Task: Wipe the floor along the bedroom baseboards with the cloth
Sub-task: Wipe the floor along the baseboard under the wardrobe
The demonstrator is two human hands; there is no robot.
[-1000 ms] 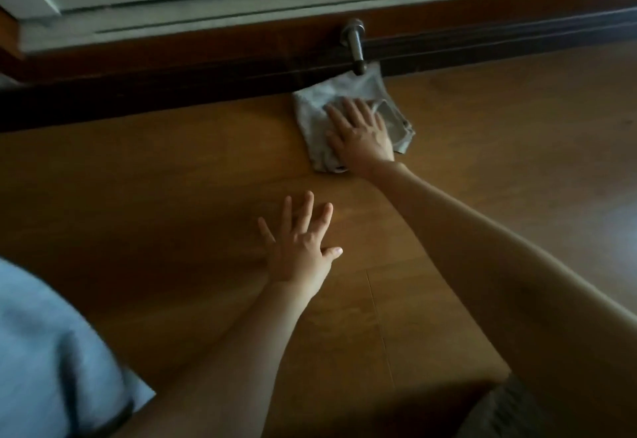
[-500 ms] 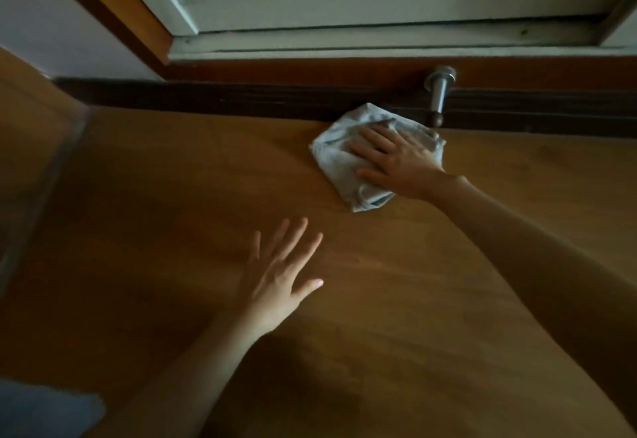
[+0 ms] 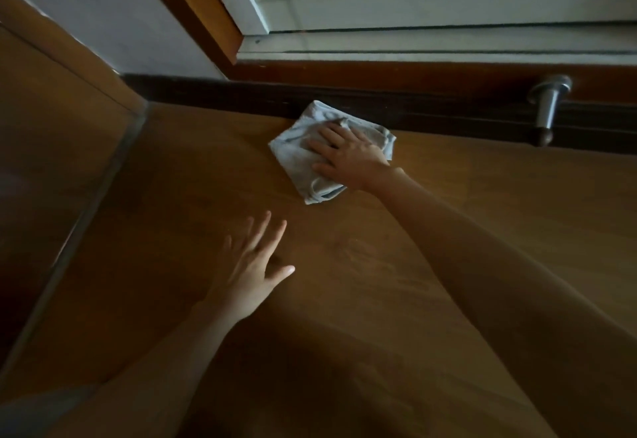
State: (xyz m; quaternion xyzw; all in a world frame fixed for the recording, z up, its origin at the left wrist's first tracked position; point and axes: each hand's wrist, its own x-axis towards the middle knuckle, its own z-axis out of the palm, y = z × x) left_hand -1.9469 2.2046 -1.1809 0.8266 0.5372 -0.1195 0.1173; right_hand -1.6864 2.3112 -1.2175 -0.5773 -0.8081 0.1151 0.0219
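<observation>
Cloth (image 3: pixel 303 148) looks soft, light, bunches easily; it lies against the baseboard (image 3: pixel 431 110). Right hand (image 3: pixel 348 155) presses it flat-palmed, fingers spread, the sensible hold. Left hand (image 3: pixel 255 265) splayed, holding nothing, nearer the person than the baseboard.

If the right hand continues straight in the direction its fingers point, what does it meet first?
The right hand lies flat on the cloth, fingers pointing up-left. It would probably meet the dark baseboard first, close beyond the cloth; exact depth is unclear.

Right hand (image 3: pixel 348 158) covers the cloth's (image 3: pixel 296 155) centre. Left hand (image 3: pixel 253 263) motion-blurred; its contact with the floor (image 3: pixel 379 265) cannot be judged. Both arms are cut by the lower edge; baseboard (image 3: pixel 431 110) by the right.
</observation>
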